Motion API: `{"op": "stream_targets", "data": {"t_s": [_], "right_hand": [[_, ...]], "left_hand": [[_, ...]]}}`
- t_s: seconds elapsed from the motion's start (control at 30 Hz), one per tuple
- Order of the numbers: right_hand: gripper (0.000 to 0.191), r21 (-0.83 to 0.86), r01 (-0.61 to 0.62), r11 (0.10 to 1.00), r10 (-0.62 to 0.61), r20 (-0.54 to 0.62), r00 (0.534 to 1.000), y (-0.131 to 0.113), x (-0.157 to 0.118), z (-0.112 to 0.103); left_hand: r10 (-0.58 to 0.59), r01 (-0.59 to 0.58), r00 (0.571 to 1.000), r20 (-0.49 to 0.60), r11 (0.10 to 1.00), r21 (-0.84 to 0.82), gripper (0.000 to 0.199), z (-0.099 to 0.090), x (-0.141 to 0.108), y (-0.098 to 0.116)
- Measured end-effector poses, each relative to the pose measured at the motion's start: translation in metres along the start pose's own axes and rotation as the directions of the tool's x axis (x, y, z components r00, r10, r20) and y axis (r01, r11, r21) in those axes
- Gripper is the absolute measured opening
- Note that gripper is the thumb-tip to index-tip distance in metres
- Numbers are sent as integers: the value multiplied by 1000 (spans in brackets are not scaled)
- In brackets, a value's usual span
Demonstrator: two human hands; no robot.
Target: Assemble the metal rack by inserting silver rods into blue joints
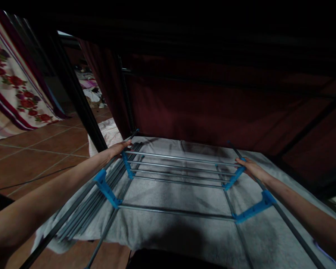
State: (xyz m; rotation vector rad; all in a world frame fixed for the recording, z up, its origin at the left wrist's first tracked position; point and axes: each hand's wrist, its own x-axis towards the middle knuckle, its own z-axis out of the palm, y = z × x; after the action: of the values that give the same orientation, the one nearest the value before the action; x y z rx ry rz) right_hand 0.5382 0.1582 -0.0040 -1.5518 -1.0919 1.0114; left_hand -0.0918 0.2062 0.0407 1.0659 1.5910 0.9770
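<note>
A rack frame of grey metal tubes (pixel 179 211) with blue plastic brackets lies over a grey-covered bed. My left hand (pixel 120 148) is closed around its left side tube, beside the far-left blue bracket (pixel 127 164). On the other side, my right hand (pixel 251 169) grips the right side tube at the far-right blue bracket (pixel 234 178), thumb on top and other fingers mostly hidden. Several thin crossbars (pixel 182 168) span these two brackets. Nearer to me, a left bracket (pixel 108 189) and a right bracket (pixel 254 208) are joined by a single visible crossbar.
A bundle of loose grey tubes (pixel 91 201) lies on the bed's grey cover (pixel 168 233), left of the rack. A dark bed post (pixel 78 93) rises at the left. Dark red curtain (pixel 184 104) hangs behind; a floral cloth (pixel 19 82) hangs above the tiled floor (pixel 42 153).
</note>
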Motion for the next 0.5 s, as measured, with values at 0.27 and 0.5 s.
{"op": "stream_targets", "data": {"t_s": [0.27,0.5], "right_hand": [[37,-93,-83,992,86,29,996,-18,-17,-9],[24,-35,-135,990,134,-40,990,-25,-23,-1]], "left_hand": [[-29,29,1000,-8,999,-28,62,-14,-8,4],[13,6,990,138,991,-131,59,-10,-42,-6]]}}
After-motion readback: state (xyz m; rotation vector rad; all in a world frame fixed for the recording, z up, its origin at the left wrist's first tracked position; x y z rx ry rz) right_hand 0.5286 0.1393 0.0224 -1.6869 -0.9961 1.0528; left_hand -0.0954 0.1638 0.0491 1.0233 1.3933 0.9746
